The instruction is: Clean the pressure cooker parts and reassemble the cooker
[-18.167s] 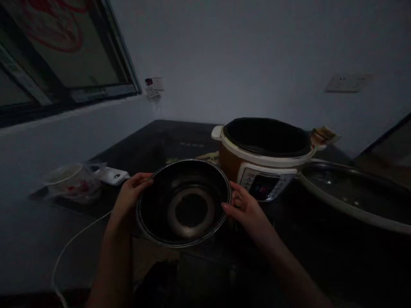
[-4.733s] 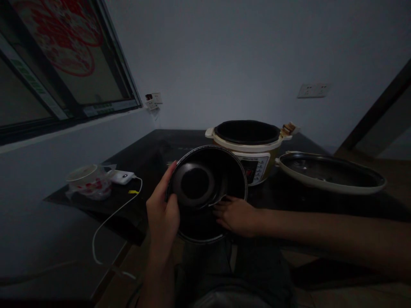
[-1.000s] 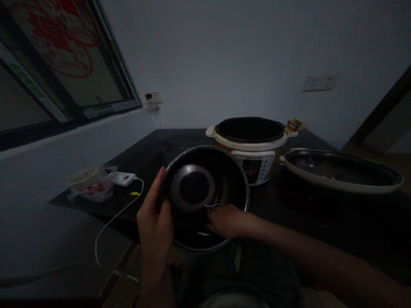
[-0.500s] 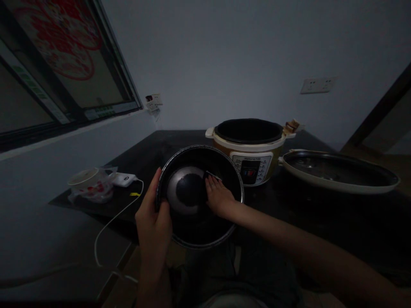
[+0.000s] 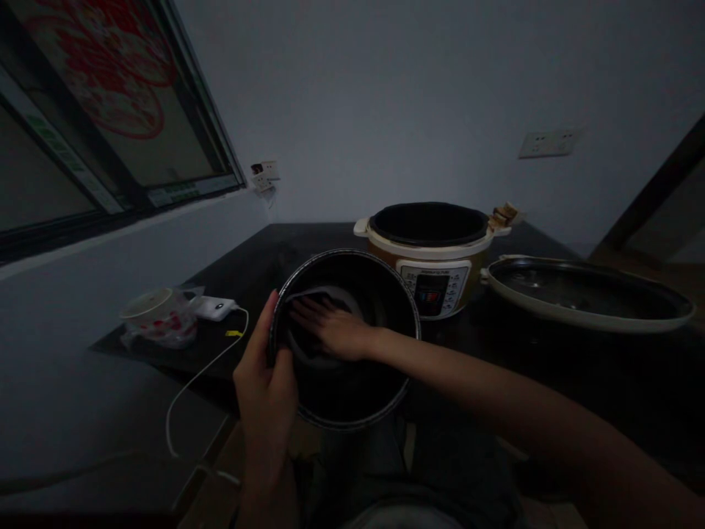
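A dark metal inner pot [image 5: 352, 400] is tilted towards me at the table's near edge. My left hand [image 5: 267, 386] grips its left rim, thumb over the edge. My right hand [image 5: 330, 329] reaches deep inside the pot, fingers flat and pressed on a dark cloth [image 5: 311, 297] against the pot's bottom and left wall. The room is dim, so the cloth shows only as a dark shape with a pale edge.
A brown and white electric cooker [image 5: 435, 257] stands open behind the pot. Its lid [image 5: 587, 294] lies upturned at the right. On the dark table [image 5: 551, 353], left side, lie a wrapped bowl [image 5: 154, 319] and a white charger [image 5: 216, 308] with cable.
My right hand has slid with the cloth from the right side of the pot's inside across the bottom to the left wall. The left hand keeps its hold on the rim.
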A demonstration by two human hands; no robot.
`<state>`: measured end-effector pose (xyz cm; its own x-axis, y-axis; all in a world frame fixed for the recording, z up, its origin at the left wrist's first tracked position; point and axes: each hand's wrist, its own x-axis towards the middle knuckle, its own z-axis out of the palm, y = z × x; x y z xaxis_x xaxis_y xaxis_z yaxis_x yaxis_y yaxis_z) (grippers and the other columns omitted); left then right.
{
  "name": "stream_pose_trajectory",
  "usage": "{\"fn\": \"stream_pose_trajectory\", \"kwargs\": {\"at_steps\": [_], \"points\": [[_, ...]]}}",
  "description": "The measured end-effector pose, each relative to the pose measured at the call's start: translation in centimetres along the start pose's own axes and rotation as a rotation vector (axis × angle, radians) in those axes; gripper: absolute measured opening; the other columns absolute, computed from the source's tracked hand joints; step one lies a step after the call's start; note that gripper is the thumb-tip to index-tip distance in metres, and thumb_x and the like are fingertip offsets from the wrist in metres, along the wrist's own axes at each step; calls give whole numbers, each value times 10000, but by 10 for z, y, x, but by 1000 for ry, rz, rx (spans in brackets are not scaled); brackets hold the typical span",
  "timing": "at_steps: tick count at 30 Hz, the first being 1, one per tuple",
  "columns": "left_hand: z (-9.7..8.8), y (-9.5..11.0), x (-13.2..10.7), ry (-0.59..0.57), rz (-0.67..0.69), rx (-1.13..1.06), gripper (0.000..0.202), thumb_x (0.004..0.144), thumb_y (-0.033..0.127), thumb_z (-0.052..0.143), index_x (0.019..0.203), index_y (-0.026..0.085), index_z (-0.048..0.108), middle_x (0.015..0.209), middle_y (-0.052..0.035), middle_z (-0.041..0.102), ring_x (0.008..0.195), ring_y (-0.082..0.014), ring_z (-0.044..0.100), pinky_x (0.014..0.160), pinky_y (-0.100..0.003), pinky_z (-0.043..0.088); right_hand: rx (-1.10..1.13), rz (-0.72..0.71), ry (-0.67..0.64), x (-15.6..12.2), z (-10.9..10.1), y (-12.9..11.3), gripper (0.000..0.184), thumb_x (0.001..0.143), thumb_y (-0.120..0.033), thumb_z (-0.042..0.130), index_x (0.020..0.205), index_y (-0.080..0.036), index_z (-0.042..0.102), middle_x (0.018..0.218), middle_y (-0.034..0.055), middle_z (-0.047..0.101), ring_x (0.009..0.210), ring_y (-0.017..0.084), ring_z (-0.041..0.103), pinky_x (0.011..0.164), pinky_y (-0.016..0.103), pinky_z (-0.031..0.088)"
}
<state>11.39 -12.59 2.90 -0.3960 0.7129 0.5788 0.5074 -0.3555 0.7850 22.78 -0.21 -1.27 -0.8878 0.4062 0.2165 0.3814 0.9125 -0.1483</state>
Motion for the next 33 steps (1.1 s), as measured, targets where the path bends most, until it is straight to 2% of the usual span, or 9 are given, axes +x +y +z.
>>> {"fn": "stream_pose_trajectory", "kwargs": {"at_steps": [4,7,10,14,17,21,24,29,33], "points": [[-2,-4,0,24,-26,7,575,843,128,526,1398,278,528,1432,-2,557,1339,-219,494,1134,-343,383,-60,-191,-22,-5,17,-13,587,954,-216,450,1510,-122,284,1613,128,226,1510,236,122,1206,526,168],[-3,-5,-1,52,-36,27,566,848,136,529,1393,287,533,1428,5,561,1337,-218,496,1126,-333,394,-117,-233,-42,-6,18,-13,555,963,-213,433,1499,-135,316,1613,96,243,1505,229,152,1206,489,200],[-3,-3,-3,53,-22,37,558,850,128,523,1381,299,546,1419,18,569,1334,-209,500,1118,-319,403,-144,-141,-1,-2,7,-3,557,981,-239,405,1516,-144,286,1622,81,214,1506,230,148,1210,475,195],[-2,-1,-6,51,-11,55,540,860,149,534,1374,313,549,1411,24,576,1322,-215,513,1117,-339,405,-138,36,57,0,-9,17,700,934,-301,541,1541,-152,223,1629,108,158,1510,265,115,1212,482,182],[-2,-1,-8,67,-8,78,541,863,156,532,1380,314,542,1406,20,581,1312,-217,524,1103,-340,423,-120,176,64,-8,-11,26,765,902,-301,597,1538,-108,220,1627,148,137,1507,294,111,1211,472,192],[-2,1,-7,76,9,84,561,842,131,528,1379,291,548,1408,10,579,1318,-215,518,1106,-333,418,-48,438,-19,-25,-5,21,787,906,-262,580,1542,-50,167,1622,191,53,1509,300,54,1218,456,180],[-1,3,-6,70,22,101,572,833,116,516,1382,276,546,1400,2,587,1309,-211,527,1100,-332,423,-17,570,-90,-36,3,10,796,879,-219,595,1522,12,188,1592,270,53,1499,339,59,1204,493,203],[2,4,-4,50,54,111,584,840,116,498,1403,268,520,1419,-8,570,1329,-211,504,1108,-337,410,40,647,-243,-52,14,-10,789,855,-269,620,1494,31,269,1538,340,175,1461,402,196,1118,576,333],[4,4,-1,28,80,112,593,844,109,484,1419,255,502,1436,-16,553,1342,-207,488,1125,-335,388,91,575,-363,-61,11,-26,723,883,-353,583,1475,-8,352,1501,345,297,1409,404,341,1067,552,410]]}}
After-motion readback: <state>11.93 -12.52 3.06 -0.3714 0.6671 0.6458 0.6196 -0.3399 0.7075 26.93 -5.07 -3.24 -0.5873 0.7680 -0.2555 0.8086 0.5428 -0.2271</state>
